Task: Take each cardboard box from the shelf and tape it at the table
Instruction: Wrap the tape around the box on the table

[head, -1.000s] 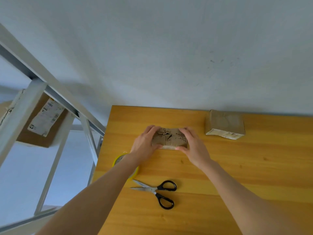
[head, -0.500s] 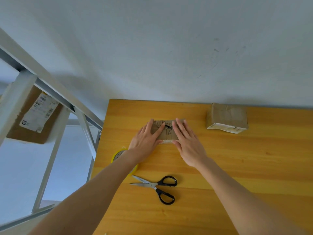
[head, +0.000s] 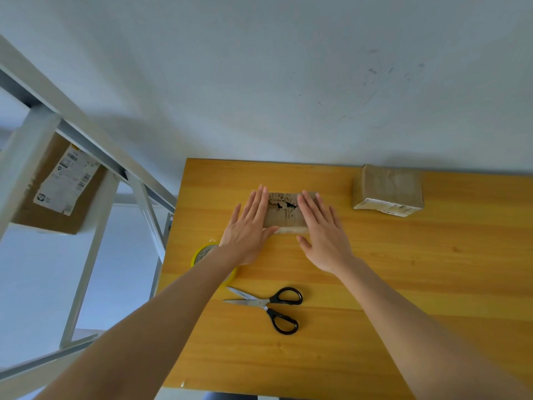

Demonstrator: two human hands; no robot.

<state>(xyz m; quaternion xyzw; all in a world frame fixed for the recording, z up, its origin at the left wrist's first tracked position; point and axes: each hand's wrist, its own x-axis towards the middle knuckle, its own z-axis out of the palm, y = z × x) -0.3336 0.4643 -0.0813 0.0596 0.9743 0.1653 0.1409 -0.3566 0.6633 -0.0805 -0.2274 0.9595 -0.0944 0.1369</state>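
Left hand (head: 248, 229), right hand (head: 323, 235), fingers straight, pressing flat on torn box (head: 284, 216) mid-frame; table (head: 403, 284) left edge lying near left wrist; shelf box (head: 43, 219) label (head: 66, 180), upper left, showing unreadable print.

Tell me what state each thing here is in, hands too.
Small box: top torn, taped along the near edge.
Left hand: flat, fingers straight on the box's left end.
Right hand: flat on its right end.
Scissors: lying with blades parted.
Tape roll: lying flat, partly covered.
Second box: closed, far right.
Third box: on the shelf, label showing.
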